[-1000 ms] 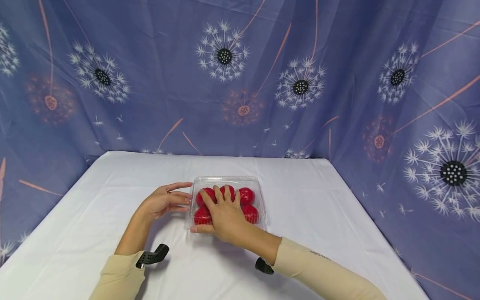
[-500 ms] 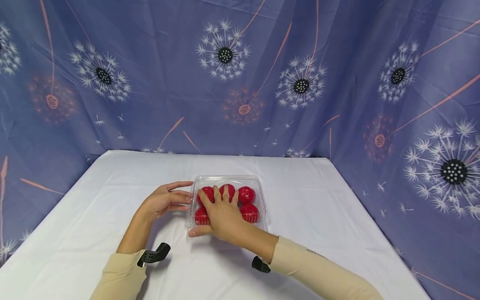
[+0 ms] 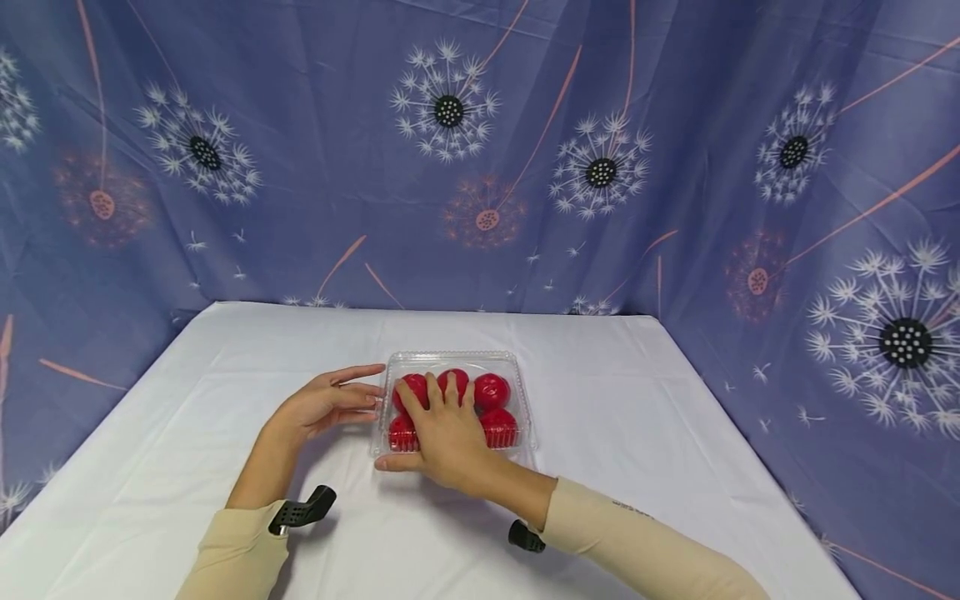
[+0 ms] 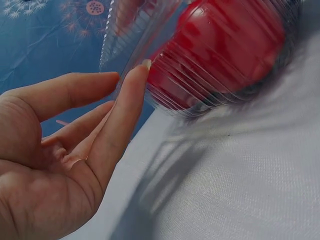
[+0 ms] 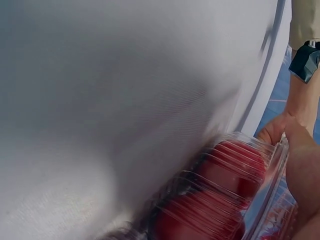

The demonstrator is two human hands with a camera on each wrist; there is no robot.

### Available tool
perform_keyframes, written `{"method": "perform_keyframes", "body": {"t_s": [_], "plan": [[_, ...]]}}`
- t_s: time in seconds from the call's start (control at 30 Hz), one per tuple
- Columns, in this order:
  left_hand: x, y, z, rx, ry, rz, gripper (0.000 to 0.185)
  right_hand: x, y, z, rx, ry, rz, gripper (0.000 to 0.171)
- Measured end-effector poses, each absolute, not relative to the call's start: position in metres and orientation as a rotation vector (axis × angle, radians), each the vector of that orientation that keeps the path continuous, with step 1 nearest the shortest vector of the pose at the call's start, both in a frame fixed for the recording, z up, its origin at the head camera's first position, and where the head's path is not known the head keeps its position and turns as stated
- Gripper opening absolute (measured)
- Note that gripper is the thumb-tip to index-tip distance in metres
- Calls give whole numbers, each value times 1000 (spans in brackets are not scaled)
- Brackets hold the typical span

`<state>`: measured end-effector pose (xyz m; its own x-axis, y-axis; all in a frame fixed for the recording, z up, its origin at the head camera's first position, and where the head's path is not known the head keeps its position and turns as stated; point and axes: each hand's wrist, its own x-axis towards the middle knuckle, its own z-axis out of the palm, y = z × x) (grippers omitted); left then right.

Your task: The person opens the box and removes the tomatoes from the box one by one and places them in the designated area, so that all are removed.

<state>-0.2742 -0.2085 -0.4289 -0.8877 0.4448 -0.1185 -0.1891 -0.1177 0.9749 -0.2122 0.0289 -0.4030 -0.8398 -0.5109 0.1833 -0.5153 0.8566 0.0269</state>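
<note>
A clear plastic clamshell box (image 3: 453,357) with ribbed walls sits on the white table in the head view. Inside are several shiny red round things (image 3: 492,389), whose kind I cannot tell. My right hand (image 3: 453,442) rests on top of the box, fingers spread over it and thumb out at the near left corner; it covers part of the contents. At the box's left side, my left hand (image 3: 318,404) has its fingers extended towards the wall. The left wrist view shows a fingertip (image 4: 146,64) at the plastic, either touching or very close.
White cloth (image 3: 622,400) covers the table. Purple-blue curtains (image 3: 337,125) with dandelion prints hang behind and along both sides. Black wrist mounts (image 3: 303,510) stick out from the beige sleeves (image 3: 637,542).
My right hand has shifted very slightly to the left on top of the box. The left hand and the box look nearly still.
</note>
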Motion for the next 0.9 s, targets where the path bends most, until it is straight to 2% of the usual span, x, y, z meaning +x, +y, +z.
{"method": "perform_keyframes", "body": {"t_s": [0.4,0.9], "plan": [[-274,-208,-425,219,1766,2058,73,-212,28,-407,782,-2826,90,109],[-274,-205,-429,201,1700,2090,70,-213,28,-408,772,-2808,-45,113]]}}
